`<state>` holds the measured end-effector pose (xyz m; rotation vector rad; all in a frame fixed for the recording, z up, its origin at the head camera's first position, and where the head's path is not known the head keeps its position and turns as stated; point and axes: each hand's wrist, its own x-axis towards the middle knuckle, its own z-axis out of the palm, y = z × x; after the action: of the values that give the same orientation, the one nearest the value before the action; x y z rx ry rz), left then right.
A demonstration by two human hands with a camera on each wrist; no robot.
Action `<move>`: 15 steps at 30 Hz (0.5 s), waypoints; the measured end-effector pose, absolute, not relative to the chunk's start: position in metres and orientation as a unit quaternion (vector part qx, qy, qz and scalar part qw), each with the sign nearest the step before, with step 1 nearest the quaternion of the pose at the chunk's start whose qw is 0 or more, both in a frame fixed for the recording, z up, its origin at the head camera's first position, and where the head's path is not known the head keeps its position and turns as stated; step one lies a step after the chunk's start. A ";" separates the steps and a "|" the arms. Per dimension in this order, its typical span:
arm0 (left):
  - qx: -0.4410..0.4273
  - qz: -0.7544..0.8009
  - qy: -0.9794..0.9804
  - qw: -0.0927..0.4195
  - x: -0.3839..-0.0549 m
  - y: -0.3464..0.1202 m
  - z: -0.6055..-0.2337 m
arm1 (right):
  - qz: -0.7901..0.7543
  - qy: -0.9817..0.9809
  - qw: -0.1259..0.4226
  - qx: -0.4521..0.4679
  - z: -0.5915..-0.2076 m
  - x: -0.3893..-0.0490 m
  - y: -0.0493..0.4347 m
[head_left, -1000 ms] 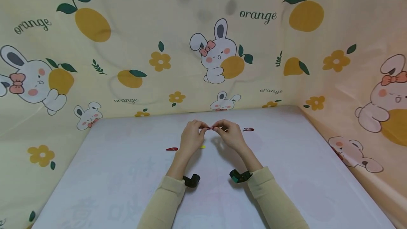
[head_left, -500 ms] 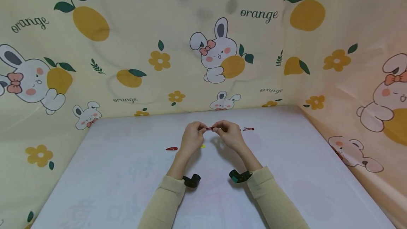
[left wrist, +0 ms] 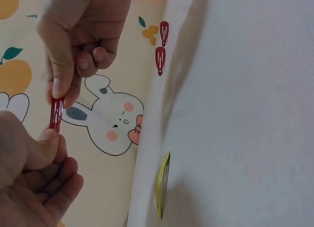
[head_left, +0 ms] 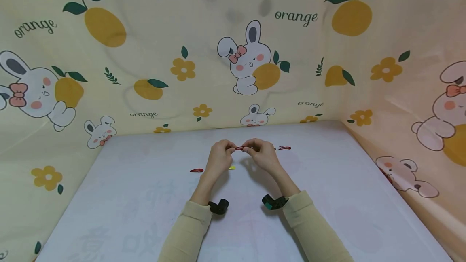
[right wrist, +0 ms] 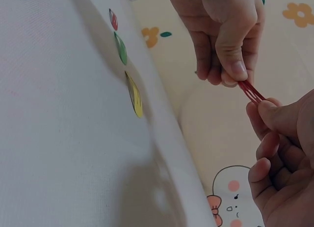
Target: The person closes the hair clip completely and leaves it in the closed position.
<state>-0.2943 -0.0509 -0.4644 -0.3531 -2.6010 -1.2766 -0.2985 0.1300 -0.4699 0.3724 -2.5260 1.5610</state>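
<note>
A red snap hair clip [head_left: 239, 148] is held up between both hands above the far part of the table. My left hand [head_left: 220, 157] pinches one end between thumb and fingers. The other end is pinched by my right hand [head_left: 263, 155]. Seen from the left wrist, the red snap hair clip [left wrist: 57, 115] spans the gap between the two thumbs, its slotted frame showing. In the right wrist view the red snap hair clip [right wrist: 251, 93] appears slanted, its thin strips apart. Fingertips cover both its ends.
On the white table [head_left: 145, 201] lie a yellow clip [left wrist: 163, 187] below the hands and two red clips [left wrist: 164, 33] [left wrist: 160, 60] at the right. Left of them, a green clip [right wrist: 120, 49] and another red clip [right wrist: 114, 19] lie in line. A printed curtain [head_left: 204, 51] stands behind.
Both hands have shifted very slightly left and down in the head view, with the red snap hair clip still pinched between them. The clips on the table have not moved.
</note>
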 end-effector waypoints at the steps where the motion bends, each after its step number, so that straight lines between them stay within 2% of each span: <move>1: -0.120 -0.436 -0.885 0.110 -0.295 -0.051 -0.465 | 0.521 -0.841 0.073 0.124 -0.470 -0.298 0.130; 15: -0.123 -0.476 -0.866 0.090 -0.294 -0.054 -0.465 | 0.543 -0.829 0.061 0.116 -0.471 -0.300 0.131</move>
<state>-0.2935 -0.0540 -0.4649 -0.3655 -2.5743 -1.4158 -0.2999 0.1314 -0.4711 0.3501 -2.5081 1.6441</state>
